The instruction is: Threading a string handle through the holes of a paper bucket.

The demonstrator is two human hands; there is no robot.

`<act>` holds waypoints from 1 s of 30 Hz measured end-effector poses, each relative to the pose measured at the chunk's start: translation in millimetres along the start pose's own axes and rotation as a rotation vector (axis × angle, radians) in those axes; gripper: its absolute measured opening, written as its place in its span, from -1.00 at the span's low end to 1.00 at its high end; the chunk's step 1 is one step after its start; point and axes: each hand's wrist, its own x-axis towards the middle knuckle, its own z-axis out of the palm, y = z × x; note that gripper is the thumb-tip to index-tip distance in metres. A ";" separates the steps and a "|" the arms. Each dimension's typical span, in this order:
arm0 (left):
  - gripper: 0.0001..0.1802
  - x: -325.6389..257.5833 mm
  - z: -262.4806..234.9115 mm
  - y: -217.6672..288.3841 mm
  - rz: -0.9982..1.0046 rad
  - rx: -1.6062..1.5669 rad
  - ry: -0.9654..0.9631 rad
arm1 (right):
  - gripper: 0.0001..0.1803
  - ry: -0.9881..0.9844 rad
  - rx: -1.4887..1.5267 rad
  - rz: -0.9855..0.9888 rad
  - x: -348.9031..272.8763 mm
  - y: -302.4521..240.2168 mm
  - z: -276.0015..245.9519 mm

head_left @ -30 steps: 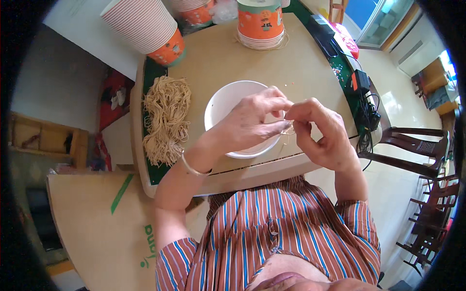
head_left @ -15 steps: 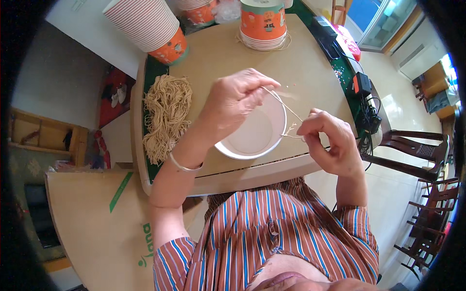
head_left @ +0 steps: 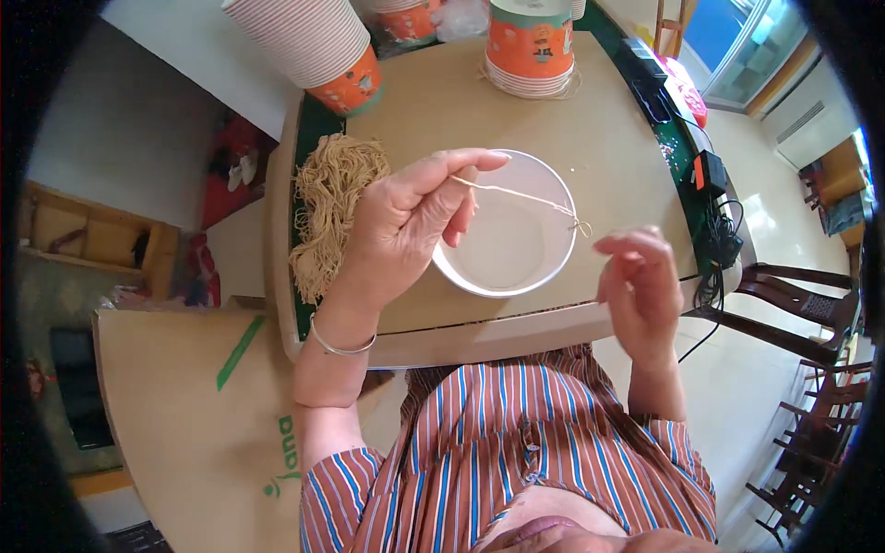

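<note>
Left hand [head_left: 406, 212] pinches thin beige string [head_left: 518, 194] over white round paper bucket [head_left: 502, 253]; right hand [head_left: 641, 286] looks empty, half-curled, right of bucket. Gentle, even tension advisable.

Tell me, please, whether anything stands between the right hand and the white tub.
Nothing solid visibly does; only the curled end of the string, at the right rim of the white tub, faces the right hand across the gap.
</note>
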 end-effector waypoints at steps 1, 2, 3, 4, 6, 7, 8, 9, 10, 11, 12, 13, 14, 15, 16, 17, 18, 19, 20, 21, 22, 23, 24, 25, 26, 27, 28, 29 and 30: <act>-0.66 -2.1 0.4 -1.8 0.042 -0.036 0.027 | -0.59 0.090 0.122 0.078 3.5 -0.5 2.4; -0.67 -3.5 0.5 -3.9 0.083 -0.072 0.053 | -0.60 0.135 0.118 0.122 8.1 3.6 2.2; -0.67 -4.2 -0.2 -5.2 0.083 -0.074 0.052 | -0.60 0.182 0.110 0.167 11.9 6.7 1.0; -0.67 -4.9 -2.0 -6.7 0.101 -0.079 0.063 | -0.57 0.196 0.036 0.240 13.5 8.0 1.6; -0.67 -6.9 -3.6 -10.7 0.116 -0.086 0.074 | -0.54 0.162 -0.040 0.261 13.0 18.6 4.0; -0.66 -8.1 -3.4 -12.9 0.099 -0.136 0.117 | -0.51 0.127 -0.115 0.279 11.7 23.2 4.9; -0.66 -8.9 -3.4 -15.9 0.081 -0.187 0.160 | -0.49 0.111 -0.153 0.278 10.5 24.2 6.4; -0.65 -9.5 -6.2 -20.1 0.092 -0.201 0.160 | -0.51 0.051 -0.181 0.272 11.1 24.7 6.9; -0.65 -10.3 -6.2 -23.0 0.091 -0.200 0.161 | -0.53 -0.008 -0.208 0.265 11.7 25.3 7.3; -0.65 -11.6 -5.7 -25.3 0.075 -0.195 0.166 | -0.55 0.004 -0.208 0.262 12.3 25.8 11.0; -0.65 -11.8 -5.1 -26.9 0.060 -0.192 0.170 | -0.55 0.003 -0.210 0.261 12.8 26.2 11.4; -0.65 -11.7 -5.0 -28.1 0.061 -0.193 0.172 | -0.56 -0.004 -0.234 0.260 13.2 26.6 11.6; -0.66 -11.7 -5.0 -29.0 0.042 -0.185 0.172 | -0.57 -0.011 -0.259 0.259 14.0 27.0 11.8; -0.66 -12.3 -4.7 -29.5 0.022 -0.178 0.171 | -0.57 -0.011 -0.259 0.259 14.0 26.9 12.0; -0.66 -12.7 -4.6 -30.0 0.022 -0.179 0.171 | -0.59 -0.010 -0.265 0.255 14.1 26.8 12.2; -0.66 -13.1 -4.6 -30.3 0.014 -0.182 0.174 | -0.60 -0.009 -0.270 0.250 14.1 26.6 12.5; -0.66 -12.3 -4.1 -30.7 0.008 -0.185 0.176 | -0.60 -0.008 -0.271 0.249 14.0 28.0 12.2; -0.66 -12.2 -4.1 -30.4 0.010 -0.186 0.176 | -0.63 0.000 -0.256 0.266 13.3 30.2 12.3; -0.66 -12.3 -4.4 -29.8 0.012 -0.185 0.176 | -0.65 0.008 -0.241 0.283 13.4 31.3 11.9; -0.66 -12.3 -4.3 -30.2 0.012 -0.185 0.172 | -0.65 0.011 -0.243 0.286 14.3 30.8 12.1; -0.66 -11.3 -3.7 -30.1 0.012 -0.187 0.168 | -0.68 0.025 -0.257 0.269 16.8 29.3 12.8; -0.66 -10.0 -2.9 -29.4 0.028 -0.190 0.162 | -0.71 0.040 -0.272 0.253 18.6 28.6 14.0; -0.66 -9.5 -3.0 -28.7 0.044 -0.190 0.161 | -0.71 0.041 -0.270 0.251 20.7 29.2 16.9; -0.66 -10.3 -3.2 -28.4 0.045 -0.187 0.160 | -0.75 0.035 -0.282 0.244 22.6 29.8 19.9; -0.66 -12.0 -3.7 -27.9 0.024 -0.187 0.170 | -0.79 0.029 -0.294 0.236 24.2 31.2 21.5; -0.66 -11.6 -3.2 -26.7 0.005 -0.193 0.173 | -0.79 0.036 -0.299 0.238 24.0 33.2 20.2; -0.66 -10.1 -3.5 -26.1 0.007 -0.196 0.167 | -0.82 0.042 -0.282 0.234 23.1 37.3 19.3; -0.65 -8.6 -4.4 -25.9 0.025 -0.208 0.176 | -0.84 0.048 -0.265 0.231 22.0 39.1 17.8; -0.64 -8.8 -6.5 -26.8 0.041 -0.215 0.189 | -0.84 0.050 -0.263 0.231 20.7 39.9 17.6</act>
